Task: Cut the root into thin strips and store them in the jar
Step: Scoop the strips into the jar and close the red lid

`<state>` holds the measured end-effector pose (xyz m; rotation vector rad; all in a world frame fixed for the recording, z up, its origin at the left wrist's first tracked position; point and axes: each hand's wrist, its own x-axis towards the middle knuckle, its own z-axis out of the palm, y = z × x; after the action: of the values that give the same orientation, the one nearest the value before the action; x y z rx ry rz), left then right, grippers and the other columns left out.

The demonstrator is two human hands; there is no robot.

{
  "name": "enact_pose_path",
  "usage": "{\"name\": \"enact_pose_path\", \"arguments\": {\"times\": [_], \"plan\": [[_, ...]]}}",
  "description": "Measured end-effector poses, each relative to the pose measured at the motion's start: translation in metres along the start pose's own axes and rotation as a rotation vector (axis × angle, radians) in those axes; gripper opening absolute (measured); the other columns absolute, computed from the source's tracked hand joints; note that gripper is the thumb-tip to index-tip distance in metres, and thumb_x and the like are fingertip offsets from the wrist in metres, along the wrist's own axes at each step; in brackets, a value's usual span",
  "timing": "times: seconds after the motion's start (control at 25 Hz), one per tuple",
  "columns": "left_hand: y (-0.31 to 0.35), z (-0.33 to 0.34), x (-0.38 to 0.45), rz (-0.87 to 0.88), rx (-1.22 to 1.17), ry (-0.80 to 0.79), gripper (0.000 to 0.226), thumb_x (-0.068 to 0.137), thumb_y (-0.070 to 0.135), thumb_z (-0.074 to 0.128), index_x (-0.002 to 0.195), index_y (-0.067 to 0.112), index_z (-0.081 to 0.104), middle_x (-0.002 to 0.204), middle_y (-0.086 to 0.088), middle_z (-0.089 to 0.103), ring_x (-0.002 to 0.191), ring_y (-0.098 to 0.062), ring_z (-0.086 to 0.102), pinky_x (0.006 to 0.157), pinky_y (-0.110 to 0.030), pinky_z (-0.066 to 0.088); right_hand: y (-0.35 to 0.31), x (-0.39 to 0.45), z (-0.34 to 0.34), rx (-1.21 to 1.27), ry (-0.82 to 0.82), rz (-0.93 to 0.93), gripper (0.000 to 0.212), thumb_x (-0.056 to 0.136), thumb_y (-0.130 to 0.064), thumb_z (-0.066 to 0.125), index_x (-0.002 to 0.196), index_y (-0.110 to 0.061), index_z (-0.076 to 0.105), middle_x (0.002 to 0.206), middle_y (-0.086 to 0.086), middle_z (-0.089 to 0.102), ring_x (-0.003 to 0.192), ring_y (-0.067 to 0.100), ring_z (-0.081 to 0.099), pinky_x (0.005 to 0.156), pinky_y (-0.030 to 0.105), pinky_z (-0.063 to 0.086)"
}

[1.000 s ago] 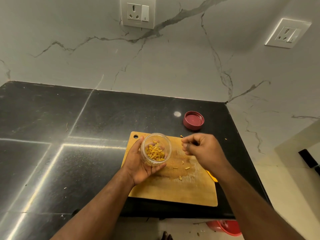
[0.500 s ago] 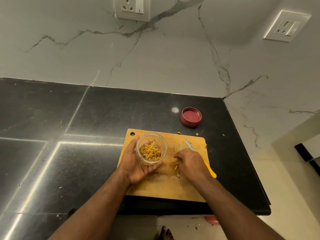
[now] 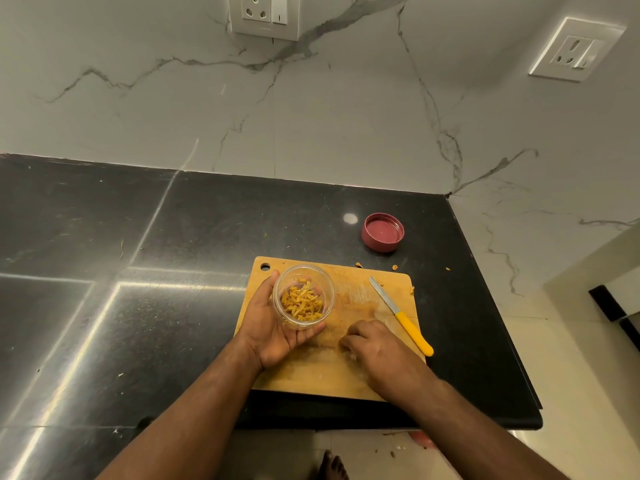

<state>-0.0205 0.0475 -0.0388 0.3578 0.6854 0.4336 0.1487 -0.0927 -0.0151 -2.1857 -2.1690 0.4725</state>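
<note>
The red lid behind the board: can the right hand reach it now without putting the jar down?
Probably yes. The right hand holds no tool, the left hand holds the jar, and only the knife lies near the path to the red lid.

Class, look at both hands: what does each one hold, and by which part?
The left hand cups the open jar round its side and base. The right hand rests fingers-down on the cutting board; whether it pinches any strips cannot be told.
</note>
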Motion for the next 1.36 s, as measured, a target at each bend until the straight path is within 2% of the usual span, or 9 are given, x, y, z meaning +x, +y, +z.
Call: {"name": "enact_pose_path", "arguments": {"times": [0.56,0.68,0.76,0.88,0.96,1.04,1.12,1.28,1.36], "plan": [[0.0,0.001,-0.001,-0.001,0.005,0.015,0.076,0.091,0.071,0.044,0.139,0.015,0.057,0.136,-0.019,0.061,0.127,-0.042,0.057,0.071,-0.045,0.061,-0.008,0.009,0.003,-0.033,0.059,0.036,0.03,0.102,-0.017,0.047,0.123,-0.024,0.066,0.124,-0.003,0.059,0.113,0.016,0.049,0.098,0.027,0.042],[0.0,0.001,-0.002,-0.006,0.006,0.015,0.075,0.091,0.071,0.045,0.139,0.015,0.057,0.137,-0.019,0.061,0.127,-0.042,0.057,0.072,-0.045,0.061,0.001,0.014,-0.003,0.089,0.077,0.212,0.027,0.099,-0.017,0.052,0.116,-0.026,0.071,0.119,-0.007,0.063,0.109,0.01,0.054,0.095,0.023,0.043],[0.0,0.001,-0.003,-0.009,0.005,0.017,0.075,0.09,0.071,0.046,0.139,0.015,0.058,0.136,-0.019,0.061,0.127,-0.041,0.057,0.072,-0.046,0.062,0.017,0.018,-0.018,0.428,0.156,0.518,0.022,0.094,-0.013,0.06,0.105,-0.023,0.076,0.109,-0.007,0.069,0.097,0.008,0.062,0.086,0.023,0.05],[0.0,0.004,-0.005,-0.01,0.023,0.038,0.072,0.091,0.07,0.045,0.136,0.015,0.06,0.132,-0.02,0.064,0.122,-0.04,0.061,0.077,-0.047,0.062,0.028,0.013,-0.038,1.443,0.208,0.809,0.017,0.087,0.007,0.064,0.098,-0.002,0.074,0.101,0.017,0.071,0.079,0.019,0.068,0.075,0.03,0.059],[0.001,0.009,-0.007,-0.002,0.041,0.064,0.068,0.093,0.068,0.044,0.131,0.015,0.063,0.125,-0.019,0.068,0.114,-0.038,0.067,0.081,-0.047,0.06,0.018,0.009,-0.054,1.835,0.214,0.774,0.02,0.085,0.012,0.063,0.103,0.006,0.07,0.098,0.021,0.068,0.077,0.022,0.069,0.069,0.028,0.061],[0.001,0.013,-0.008,0.009,0.061,0.079,0.066,0.094,0.066,0.043,0.127,0.013,0.065,0.12,-0.018,0.071,0.105,-0.035,0.071,0.084,-0.048,0.058,0.002,0.011,-0.075,1.937,0.225,0.608,0.022,0.084,0.01,0.064,0.105,0.005,0.068,0.094,0.019,0.07,0.078,0.021,0.07,0.07,0.028,0.061],[0.0,0.018,-0.008,0.017,0.079,0.08,0.067,0.095,0.066,0.043,0.126,0.012,0.066,0.119,-0.018,0.071,0.102,-0.033,0.072,0.087,-0.048,0.056,-0.023,0.015,-0.097,1.757,0.33,0.392,0.02,0.084,0.007,0.067,0.103,0.002,0.071,0.091,0.015,0.073,0.082,0.021,0.07,0.079,0.033,0.061],[-0.004,0.027,-0.008,0.019,0.065,0.059,0.067,0.095,0.065,0.045,0.127,0.011,0.067,0.12,-0.017,0.07,0.105,-0.033,0.07,0.09,-0.048,0.054,-0.061,0.031,-0.1,0.473,0.389,0.073,0.018,0.086,-0.007,0.069,0.099,-0.016,0.076,0.097,-0.004,0.072,0.09,0.01,0.066,0.081,0.029,0.056],[-0.004,0.027,-0.007,0.011,0.042,0.048,0.066,0.095,0.065,0.046,0.127,0.012,0.068,0.124,-0.018,0.068,0.112,-0.035,0.067,0.092,-0.049,0.053,-0.058,0.034,-0.103,0.358,0.406,0.066,0.014,0.085,-0.009,0.069,0.094,-0.018,0.075,0.094,-0.005,0.071,0.087,0.01,0.064,0.078,0.031,0.056]]}}
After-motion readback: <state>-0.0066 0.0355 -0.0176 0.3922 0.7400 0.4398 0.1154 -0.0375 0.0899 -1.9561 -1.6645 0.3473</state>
